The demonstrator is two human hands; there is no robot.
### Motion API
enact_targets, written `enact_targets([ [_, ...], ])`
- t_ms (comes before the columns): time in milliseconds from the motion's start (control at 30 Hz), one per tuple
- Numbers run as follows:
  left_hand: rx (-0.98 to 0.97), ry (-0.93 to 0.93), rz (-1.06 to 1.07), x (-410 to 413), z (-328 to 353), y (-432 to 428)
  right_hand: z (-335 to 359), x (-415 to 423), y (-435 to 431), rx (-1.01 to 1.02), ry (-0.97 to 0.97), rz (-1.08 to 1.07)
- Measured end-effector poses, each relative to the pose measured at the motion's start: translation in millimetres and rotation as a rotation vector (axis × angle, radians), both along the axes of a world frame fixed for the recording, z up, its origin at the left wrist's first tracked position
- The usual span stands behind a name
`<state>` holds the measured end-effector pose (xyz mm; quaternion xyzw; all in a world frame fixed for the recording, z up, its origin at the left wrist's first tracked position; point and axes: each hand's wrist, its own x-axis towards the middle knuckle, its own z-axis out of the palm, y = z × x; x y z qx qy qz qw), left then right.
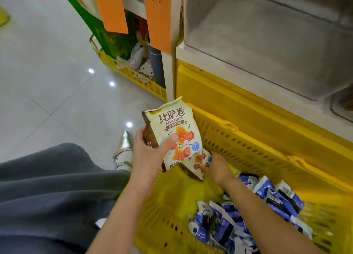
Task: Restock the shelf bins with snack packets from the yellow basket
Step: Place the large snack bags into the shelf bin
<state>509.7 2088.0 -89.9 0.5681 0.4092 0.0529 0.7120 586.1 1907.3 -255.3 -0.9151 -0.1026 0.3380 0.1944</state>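
Head view, looking down at a shop floor beside a shelf unit. A large yellow basket sits on the floor against the foot of the shelves. The left hand holds a cream snack packet upright over the basket's near-left corner. Its grip is closed round the packet's brown left side, with the thumb pressed on the printed front, which shows orange-red pieces and dark lettering.

Just below and to the right, a second packet of the same design lies tilted inside the basket. The right hand reaches down to it and its fingers touch the packet. Whether that grip has closed on it I cannot tell.

A heap of small blue and white packets fills the basket's right side. Above the basket is a clear shelf bin.

Further left, another yellow basket holds mixed goods, under two orange tags. The person's grey trouser leg and a silver pointed shoe rest on the pale tiled floor.
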Motion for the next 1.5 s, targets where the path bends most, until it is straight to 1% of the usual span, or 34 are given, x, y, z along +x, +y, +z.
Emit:
enact_targets([
  [133, -0.01, 0.03, 0.028, 1, -3, -1, -14, -5, 7, -0.183, 0.069, 0.002],
  [200, 0.009, 0.041, 0.033, 0, -4, -1, -19, -11, 8, -0.227, 0.082, 0.022],
  [233, 0.013, 0.041, 0.034, 0, -4, -1, -22, -14, 8, -0.222, 0.098, -0.005],
  [300, 0.009, 0.039, 0.038, -1, -4, -1, -25, -22, 10, -0.128, 0.173, -0.141],
  [400, 0.01, 0.048, 0.035, -3, -4, -2, -23, -34, 15, 0.113, 0.342, -0.383],
  [467, 0.005, 0.044, 0.025, -3, -4, -3, -21, -42, 18, 0.213, 0.4, -0.478],
  [500, 0.006, 0.046, 0.017, -4, -3, -4, -19, -46, 20, 0.226, 0.421, -0.5],
  [567, 0.009, 0.047, 0.002, -6, 0, -6, -15, -51, 24, 0.238, 0.487, -0.485],
  [667, 0.014, 0.04, 0.007, -12, 6, -6, -5, -59, 25, 0.245, 0.611, -0.368],
  [767, 0.018, 0.037, 0.016, -16, 8, -7, 11, -66, 22, 0.318, 0.705, -0.338],
  [867, 0.027, 0.002, 0.014, -19, 15, -10, 28, -75, 14, 0.352, 0.646, -0.387],
  [967, 0.031, -0.031, -0.001, -25, 25, -17, 44, -92, 8, 0.446, 0.62, -0.41],
  [1067, 0.022, -0.075, -0.021, -35, 36, -23, 56, -113, 11, 0.486, 0.448, -0.364],
  [1167, 0.025, -0.114, -0.047, -48, 46, -27, 66, -130, 23, 0.53, 0.341, -0.33],
  [1300, 0.056, -0.141, -0.07, -66, 59, -24, 82, -141, 31, 0.505, 0.199, -0.262],
  [1400, 0.104, -0.151, -0.074, -74, 68, -16, 101, -134, 16, 0.493, 0.144, -0.249],
  [1500, 0.114, -0.171, -0.086, -77, 76, -12, 128, -121, -11, 0.551, 0.142, -0.318],
])
